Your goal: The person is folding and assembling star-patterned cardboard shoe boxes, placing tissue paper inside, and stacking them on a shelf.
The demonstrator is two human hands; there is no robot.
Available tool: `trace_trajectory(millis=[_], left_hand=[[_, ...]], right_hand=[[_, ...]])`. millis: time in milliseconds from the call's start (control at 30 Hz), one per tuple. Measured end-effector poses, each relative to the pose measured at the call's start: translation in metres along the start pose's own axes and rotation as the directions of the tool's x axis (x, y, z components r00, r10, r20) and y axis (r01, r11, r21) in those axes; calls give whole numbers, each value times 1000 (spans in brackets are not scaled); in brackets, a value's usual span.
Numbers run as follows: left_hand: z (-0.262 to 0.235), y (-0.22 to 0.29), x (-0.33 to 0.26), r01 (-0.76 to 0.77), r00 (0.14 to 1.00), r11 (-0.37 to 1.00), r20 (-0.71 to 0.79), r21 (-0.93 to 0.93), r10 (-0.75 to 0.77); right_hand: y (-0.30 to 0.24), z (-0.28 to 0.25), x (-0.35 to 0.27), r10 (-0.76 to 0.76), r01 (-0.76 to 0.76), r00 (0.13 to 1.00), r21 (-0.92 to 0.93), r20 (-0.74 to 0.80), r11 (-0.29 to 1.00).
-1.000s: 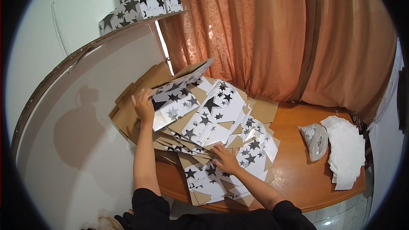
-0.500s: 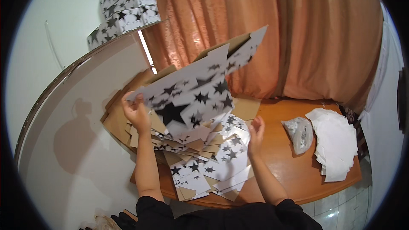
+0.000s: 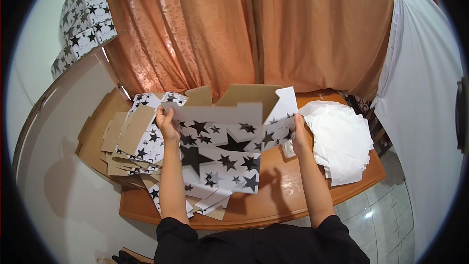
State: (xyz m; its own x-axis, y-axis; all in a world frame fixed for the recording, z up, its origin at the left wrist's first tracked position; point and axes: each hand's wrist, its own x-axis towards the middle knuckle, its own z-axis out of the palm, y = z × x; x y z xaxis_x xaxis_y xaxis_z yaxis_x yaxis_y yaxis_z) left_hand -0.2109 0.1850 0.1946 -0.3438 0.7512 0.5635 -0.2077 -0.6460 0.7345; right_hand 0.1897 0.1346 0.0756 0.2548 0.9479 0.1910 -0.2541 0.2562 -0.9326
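A partly folded cardboard box, white with black stars outside and brown inside, is held up over the table between my two hands. My left hand grips its upper left edge, thumb in front of the white panel. At its right end, my right hand is closed on the side panel. The box's brown inner faces show along the top, and a white flap stands up at its right corner. The held box partly hides more flat star-printed cardboard pieces stacked to the left.
White paper sheets lie piled on the wooden table at the right. A clear plastic bag shows partly behind my right hand. Finished-looking star boxes are stacked at the upper left. Orange curtains hang behind the table.
The box has come away from the stack, moved right and turned more level. My right hand, apart from it before, now holds its right end. The view has shifted right.
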Motion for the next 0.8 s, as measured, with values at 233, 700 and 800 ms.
trace_trajectory(millis=[233, 700, 800], left_hand=[[17, 3, -130, -122, 967, 875, 145, -469, 212], [-51, 11, -256, 247, 891, 946, -432, 209, -137], [-78, 2, -279, 472, 799, 871, -483, 138, -357]], right_hand=[[-50, 5, -56, -212, 181, 968, 212, 135, 961], [8, 1, -111, 273, -262, 948, -84, 161, 961], [3, 12, -115, 453, -459, 879, 10, 151, 888]])
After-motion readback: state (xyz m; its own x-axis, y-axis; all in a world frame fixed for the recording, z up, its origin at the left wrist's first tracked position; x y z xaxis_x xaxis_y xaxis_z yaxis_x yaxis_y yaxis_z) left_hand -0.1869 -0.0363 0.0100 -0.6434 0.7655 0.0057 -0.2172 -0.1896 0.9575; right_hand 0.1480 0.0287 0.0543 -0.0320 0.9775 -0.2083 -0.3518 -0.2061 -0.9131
